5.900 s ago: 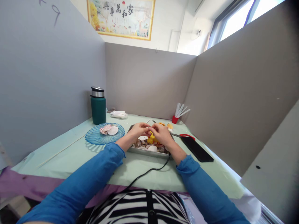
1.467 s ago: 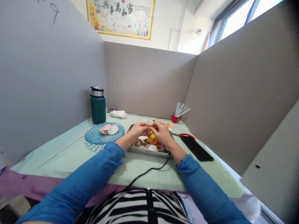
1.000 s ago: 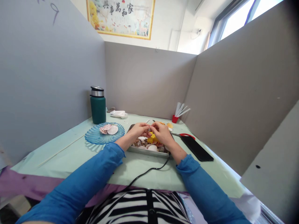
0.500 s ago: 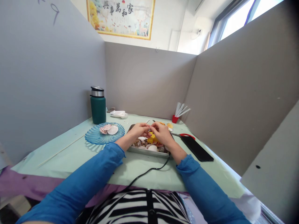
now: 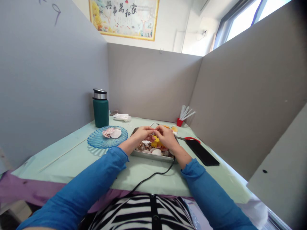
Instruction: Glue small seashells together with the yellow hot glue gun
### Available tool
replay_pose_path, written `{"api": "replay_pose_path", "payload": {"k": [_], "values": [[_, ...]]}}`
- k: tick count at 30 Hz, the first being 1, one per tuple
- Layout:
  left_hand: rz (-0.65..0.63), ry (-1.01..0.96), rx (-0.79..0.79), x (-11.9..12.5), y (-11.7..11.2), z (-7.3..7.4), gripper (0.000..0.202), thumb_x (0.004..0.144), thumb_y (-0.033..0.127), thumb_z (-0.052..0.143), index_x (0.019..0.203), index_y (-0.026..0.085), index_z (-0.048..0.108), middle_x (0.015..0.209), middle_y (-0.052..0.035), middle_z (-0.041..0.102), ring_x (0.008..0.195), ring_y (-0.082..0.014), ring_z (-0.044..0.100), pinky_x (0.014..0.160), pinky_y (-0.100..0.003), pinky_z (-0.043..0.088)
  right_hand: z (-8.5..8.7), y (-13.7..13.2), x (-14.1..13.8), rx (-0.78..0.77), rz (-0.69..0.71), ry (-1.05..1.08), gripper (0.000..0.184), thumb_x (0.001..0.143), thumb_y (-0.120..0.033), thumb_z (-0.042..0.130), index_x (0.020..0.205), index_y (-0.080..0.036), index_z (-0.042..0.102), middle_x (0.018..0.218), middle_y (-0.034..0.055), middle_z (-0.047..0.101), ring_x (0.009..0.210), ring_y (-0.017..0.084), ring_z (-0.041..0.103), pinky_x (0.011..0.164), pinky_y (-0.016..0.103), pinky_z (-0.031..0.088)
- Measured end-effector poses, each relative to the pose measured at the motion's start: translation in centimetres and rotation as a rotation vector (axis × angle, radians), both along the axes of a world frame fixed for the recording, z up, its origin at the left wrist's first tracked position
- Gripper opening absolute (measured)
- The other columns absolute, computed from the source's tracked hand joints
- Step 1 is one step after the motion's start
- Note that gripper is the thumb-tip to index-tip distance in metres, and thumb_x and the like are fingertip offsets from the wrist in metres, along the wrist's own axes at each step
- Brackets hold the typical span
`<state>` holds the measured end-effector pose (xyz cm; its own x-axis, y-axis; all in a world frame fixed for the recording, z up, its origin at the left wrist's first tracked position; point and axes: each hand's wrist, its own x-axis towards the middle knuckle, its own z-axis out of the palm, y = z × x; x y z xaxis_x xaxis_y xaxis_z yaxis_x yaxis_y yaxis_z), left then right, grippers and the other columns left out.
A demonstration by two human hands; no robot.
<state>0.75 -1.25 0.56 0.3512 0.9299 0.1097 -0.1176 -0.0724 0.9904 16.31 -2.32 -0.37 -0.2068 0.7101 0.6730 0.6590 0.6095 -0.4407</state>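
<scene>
Over a metal tray (image 5: 153,156) of seashells, my left hand (image 5: 143,133) and my right hand (image 5: 165,135) meet with their fingertips pinched together. Whatever they pinch is too small and too hidden to name. Beneath them in the tray lie a yellow star-shaped piece (image 5: 156,142), a white shell (image 5: 157,152) and many small brown shells. To the left, a blue fluted glass plate (image 5: 93,139) carries a pink ridged shell (image 5: 108,132) and a flat white shell (image 5: 116,133).
A green bottle (image 5: 101,111) stands at the back left near a white packet (image 5: 122,117). On the right are red-handled scissors (image 5: 193,139), a black phone-like slab (image 5: 202,152) and a red cup (image 5: 179,122) of white sticks. A black cord (image 5: 153,174) crosses the front; a thin stick (image 5: 62,155) lies left.
</scene>
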Motion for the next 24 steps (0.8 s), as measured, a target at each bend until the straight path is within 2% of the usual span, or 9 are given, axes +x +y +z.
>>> {"api": "replay_pose_path", "payload": {"k": [8, 15, 24], "values": [[-0.019, -0.013, 0.015, -0.12, 0.05, -0.11, 0.016, 0.078, 0.022, 0.07, 0.085, 0.01, 0.063, 0.064, -0.0052, 0.065, 0.055, -0.0132, 0.065, 0.061, -0.027, 0.056, 0.01, 0.0, -0.04, 0.008, -0.005, -0.003, 0.017, 0.086, -0.032, 0.054, 0.079, -0.018, 0.062, 0.068, 0.0003, 0.065, 0.06, 0.013, 0.054, 0.058, 0.024, 0.035], [-0.002, 0.012, 0.009, -0.06, -0.09, 0.05, 0.009, 0.081, 0.018, 0.064, 0.085, 0.009, 0.062, 0.063, -0.0049, 0.064, 0.054, -0.0127, 0.064, 0.06, -0.027, 0.055, 0.04, -0.05, -0.05, 0.003, -0.003, -0.001, 0.016, 0.086, -0.031, 0.054, 0.08, -0.018, 0.061, 0.069, 0.0001, 0.066, 0.061, 0.013, 0.054, 0.059, 0.024, 0.036], [0.0, 0.003, 0.015, -0.09, -0.03, -0.03, 0.013, 0.078, 0.021, 0.068, 0.083, 0.01, 0.063, 0.063, -0.0036, 0.063, 0.053, -0.0123, 0.063, 0.059, -0.026, 0.055, -0.09, 0.19, 0.04, 0.003, 0.001, -0.002, 0.016, 0.086, -0.032, 0.054, 0.081, -0.019, 0.063, 0.071, 0.0012, 0.067, 0.063, 0.014, 0.056, 0.059, 0.024, 0.037]]}}
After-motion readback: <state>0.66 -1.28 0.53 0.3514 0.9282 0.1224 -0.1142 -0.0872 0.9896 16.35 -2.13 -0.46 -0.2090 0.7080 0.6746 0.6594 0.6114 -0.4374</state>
